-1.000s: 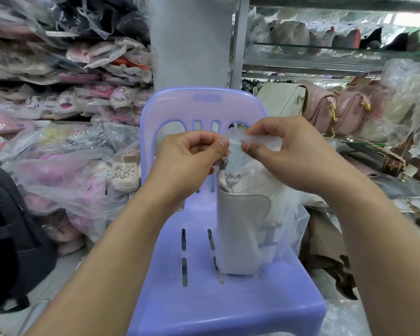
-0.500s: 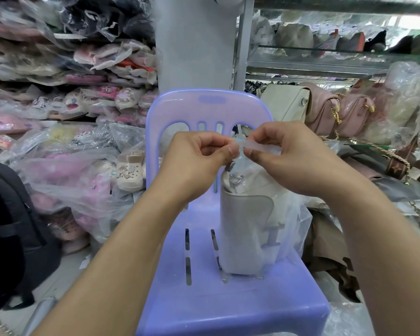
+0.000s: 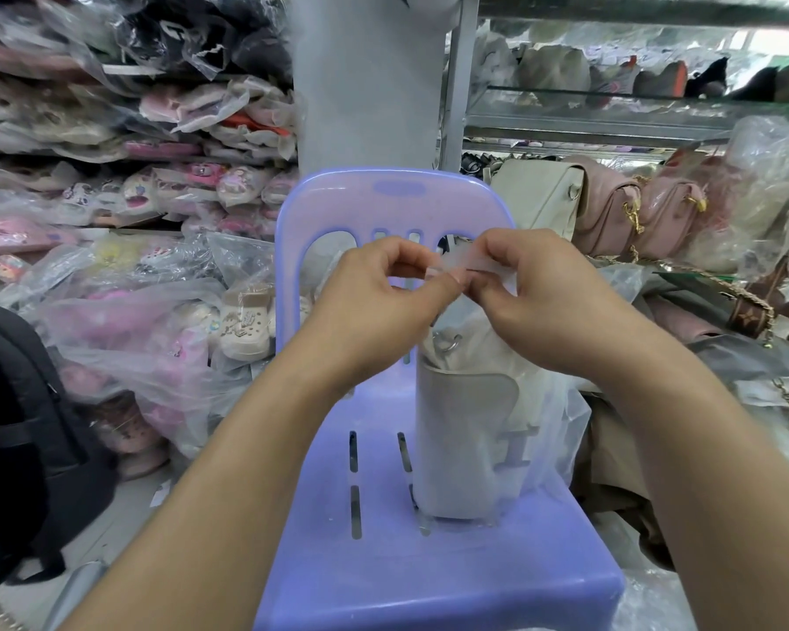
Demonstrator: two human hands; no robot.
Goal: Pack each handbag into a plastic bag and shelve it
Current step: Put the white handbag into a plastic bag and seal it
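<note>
A pale beige handbag [image 3: 456, 444] stands upright inside a clear plastic bag [image 3: 561, 430] on the seat of a lilac plastic chair [image 3: 383, 567]. Above it, my left hand [image 3: 370, 311] and my right hand [image 3: 552, 302] meet at the bag's gathered top edge. Both hands pinch that folded plastic strip between thumb and fingers, just in front of the chair's backrest. A metal ring of the handbag shows below my hands.
Shelves at left hold bagged shoes and slippers [image 3: 165, 184]. Beige and pink handbags [image 3: 611, 207] with gold chains lie on a pile at right, under a metal shelf [image 3: 611, 125]. A black backpack [image 3: 24, 425] stands at the left on the floor.
My hands have drawn closer together on the plastic bag's top edge, and their fingertips now nearly touch. The handbag has stayed in place on the chair.
</note>
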